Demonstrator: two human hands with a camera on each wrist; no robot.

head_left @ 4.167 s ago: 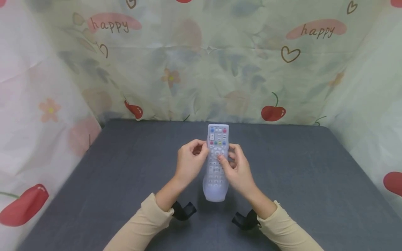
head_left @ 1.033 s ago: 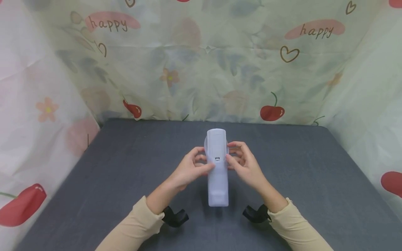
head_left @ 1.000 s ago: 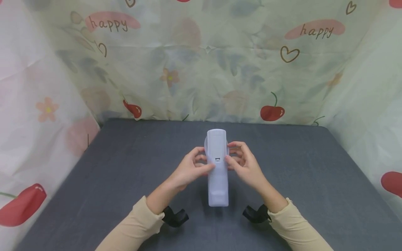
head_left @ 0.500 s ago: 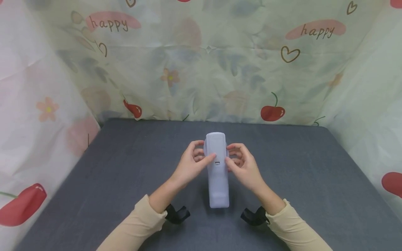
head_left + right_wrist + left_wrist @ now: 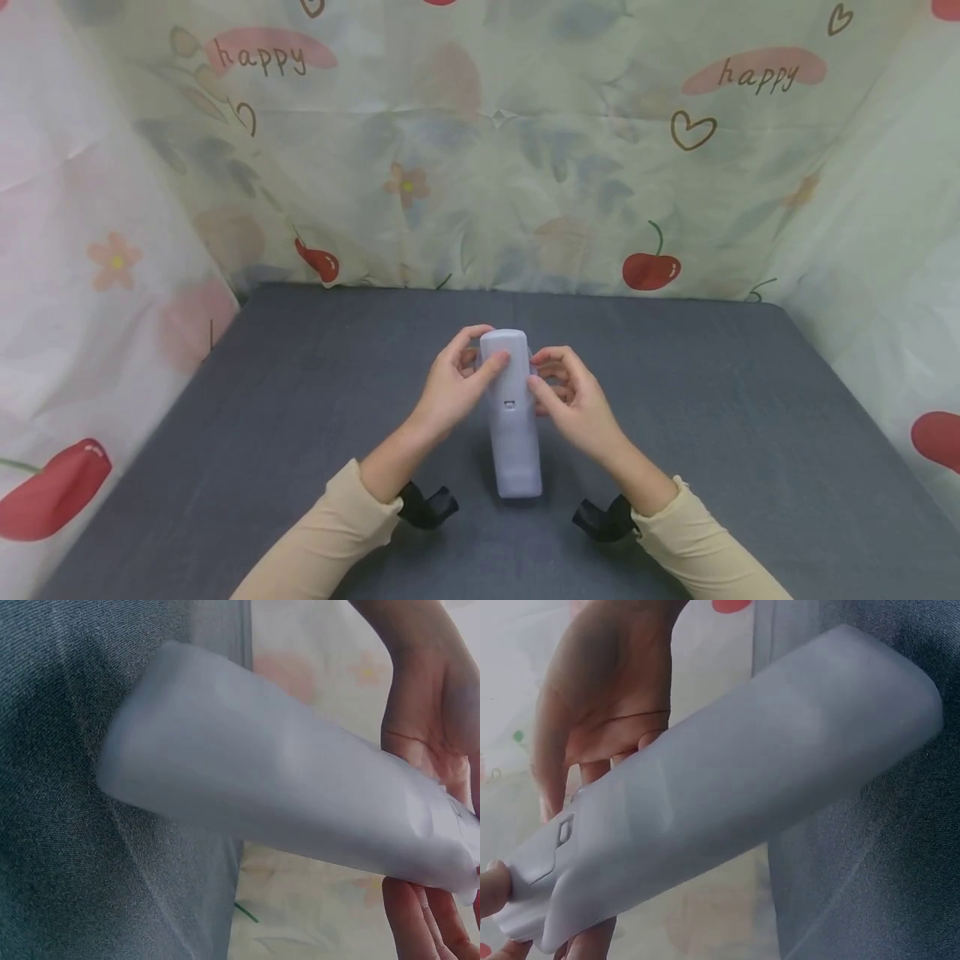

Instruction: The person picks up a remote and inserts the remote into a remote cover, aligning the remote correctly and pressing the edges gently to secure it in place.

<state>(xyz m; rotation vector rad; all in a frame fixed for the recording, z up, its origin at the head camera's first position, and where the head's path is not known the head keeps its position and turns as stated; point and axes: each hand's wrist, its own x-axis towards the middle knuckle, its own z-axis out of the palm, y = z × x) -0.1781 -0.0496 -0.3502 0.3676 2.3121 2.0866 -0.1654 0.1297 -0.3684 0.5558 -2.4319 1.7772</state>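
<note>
A whitish remote control [image 5: 516, 446] is held back side up above the dark table, its far end leaning slightly left. Its button face is turned away. My left hand [image 5: 448, 392] grips the far end, thumb lying on the back and fingers behind. On the other edge my right hand [image 5: 576, 407] pinches it, thumb below the left one. A small latch [image 5: 509, 405] shows on the back, below both thumbs. From the left wrist, the smooth back of the remote control [image 5: 727, 776] and its latch [image 5: 565, 830] appear close up; the right wrist view shows its near end [image 5: 165, 742].
A dark grey cloth-covered table [image 5: 300, 400] extends around the hands. Behind it hangs a patterned curtain [image 5: 495, 167] with hearts and cherries, and more of the same fabric is at both sides. Black straps [image 5: 429, 507] hang at the wrists.
Earlier the remote's buttons faced up; it has been turned over. In the last second my left hand and thumb slid towards its far end, and the remote shifted slightly left and tilted.
</note>
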